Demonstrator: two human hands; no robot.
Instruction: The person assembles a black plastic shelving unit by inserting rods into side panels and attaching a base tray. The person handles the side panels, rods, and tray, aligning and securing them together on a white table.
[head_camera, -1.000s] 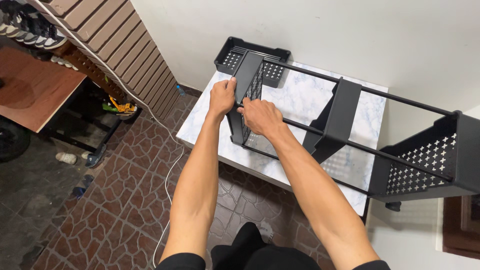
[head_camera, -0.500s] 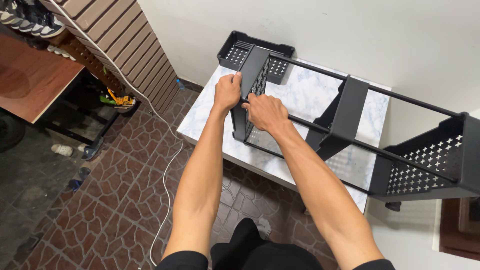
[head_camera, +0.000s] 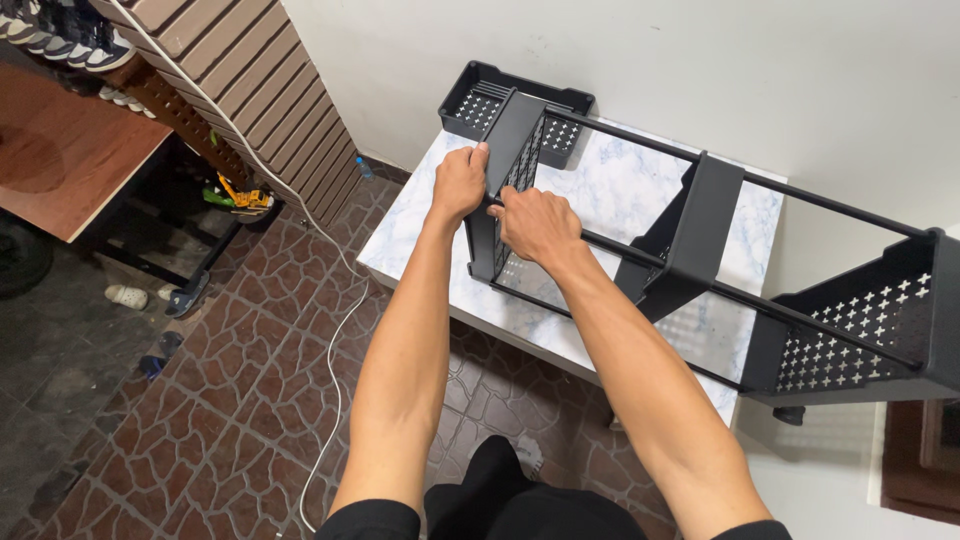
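Gripping a black metal rack (head_camera: 700, 230) that lies on its side across the marble-patterned worktop (head_camera: 620, 190), I keep both arms stretched forward over it. My left hand (head_camera: 458, 185) is closed in a narrow grip around the upper edge of the perforated tray (head_camera: 510, 190) nearest the wall end, thumb toward me and fingers curled over the far side. My right hand (head_camera: 540, 225) sits just beside it, touching the same tray, its grip closed around the thin black rod (head_camera: 610, 243) where that rod meets the tray. The rack's long rods run from this tray toward the right, passing a middle tray (head_camera: 690, 235) that stands on edge on the worktop and ending at a third perforated tray (head_camera: 860, 335) that overhangs the worktop's right end. A separate black basket-shaped tray (head_camera: 480, 100) rests at the far left corner of the worktop, against the white wall (head_camera: 700, 70). Below the worktop, the floor (head_camera: 230, 400) is paved in reddish-brown irregular tiles, and a white cable (head_camera: 335, 370) trails across it. To the left stand a brown wooden table (head_camera: 60, 160) and, beneath it, loose sandals (head_camera: 150, 298); a slatted panel (head_camera: 250, 90) leans along the wall.
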